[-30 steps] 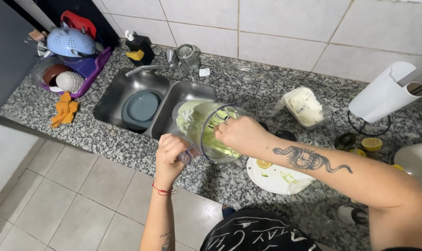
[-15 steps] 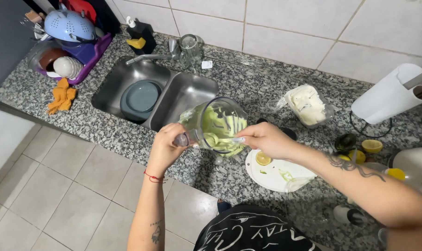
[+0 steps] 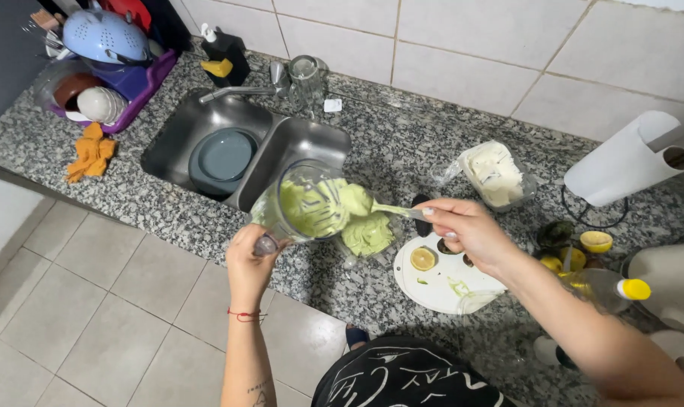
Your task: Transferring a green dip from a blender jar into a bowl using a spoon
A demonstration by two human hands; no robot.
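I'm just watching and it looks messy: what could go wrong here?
The left hand tips the clear blender jar on its side, so the green puree might slide out faster than the spoon in the right hand can guide it, missing the container below. The jar hangs near the counter edge, so drips could reach the floor.

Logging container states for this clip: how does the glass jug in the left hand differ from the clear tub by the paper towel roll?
The glass jug is held tilted over the counter by the left hand; the clear tub sits flat. The jug holds pale green puree; the tub holds something white. Both are transparent.
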